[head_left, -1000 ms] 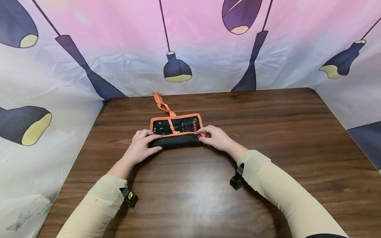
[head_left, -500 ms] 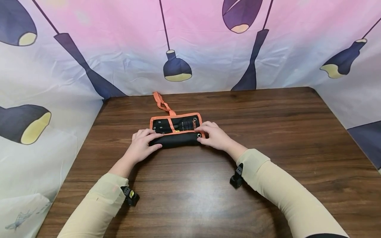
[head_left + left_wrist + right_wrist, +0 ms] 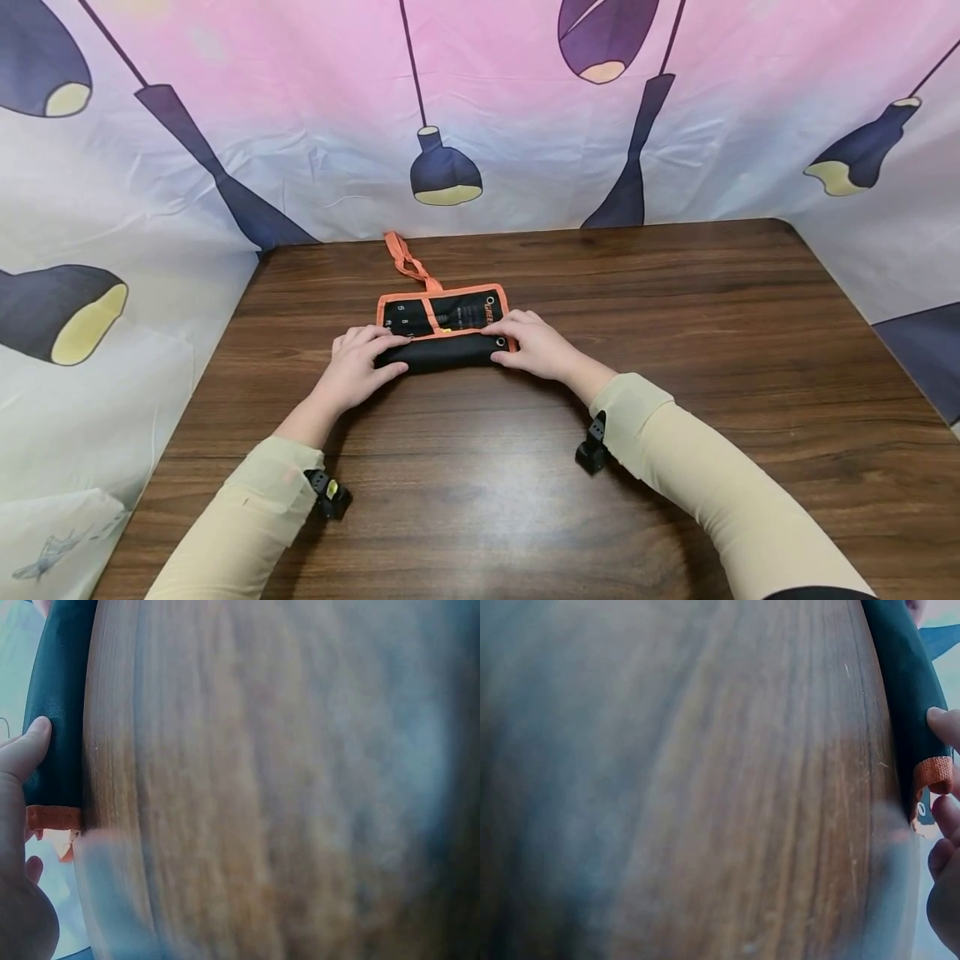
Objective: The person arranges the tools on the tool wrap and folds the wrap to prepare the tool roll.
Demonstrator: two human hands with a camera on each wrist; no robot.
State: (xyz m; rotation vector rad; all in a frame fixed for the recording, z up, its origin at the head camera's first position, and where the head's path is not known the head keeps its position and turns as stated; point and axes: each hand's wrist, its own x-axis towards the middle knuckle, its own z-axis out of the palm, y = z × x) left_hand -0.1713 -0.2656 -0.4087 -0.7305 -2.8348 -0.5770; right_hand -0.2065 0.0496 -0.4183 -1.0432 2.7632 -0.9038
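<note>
A black fabric tool roll with orange trim lies partly rolled up near the back of the table, its thick rolled part toward me. Behind that, the flat flap shows printed numbers and lettering. My left hand holds the roll's left end, thumb on the near side and fingers over the top. At the other end, my right hand grips it likewise beside a metal eyelet. Both wrist views show the dark roll with a thumb pressed on it. Whatever is inside is hidden.
An orange strap trails from the flap to the table's back edge. The brown wooden table spreads out in front and to the right. A cloth backdrop printed with lamps hangs behind and at both sides.
My right hand has shifted slightly left along the roll, and the eyelet there is more exposed. My left hand and the roll have hardly moved.
</note>
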